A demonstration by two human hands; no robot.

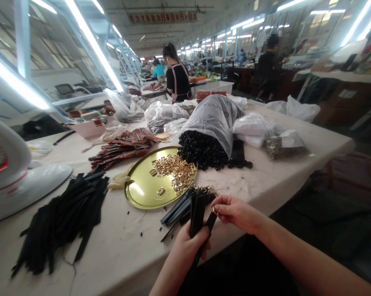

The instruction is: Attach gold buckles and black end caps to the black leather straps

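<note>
Several black straps (197, 213) stand up in my left hand (188, 246), whose fingers and thumb are wrapped round them. One strap leans apart from the others toward my right hand (230, 210). That hand pinches a small gold buckle (215, 210) at the strap's upper end. Just beyond lies a bundle of dark straps (177, 209) with gold pieces at its far end. A round gold tray (142, 181) holds a heap of gold buckles (176, 170). At the left of the table is a pile of black straps (65, 213).
Behind the tray, a plastic bag (214, 119) spills small black pieces (200, 152). Reddish patterned strips (126, 144) lie to its left. A white device (6, 172) stands at the far left. Clear bags (254, 127) lie behind on the right. People sit and stand farther back.
</note>
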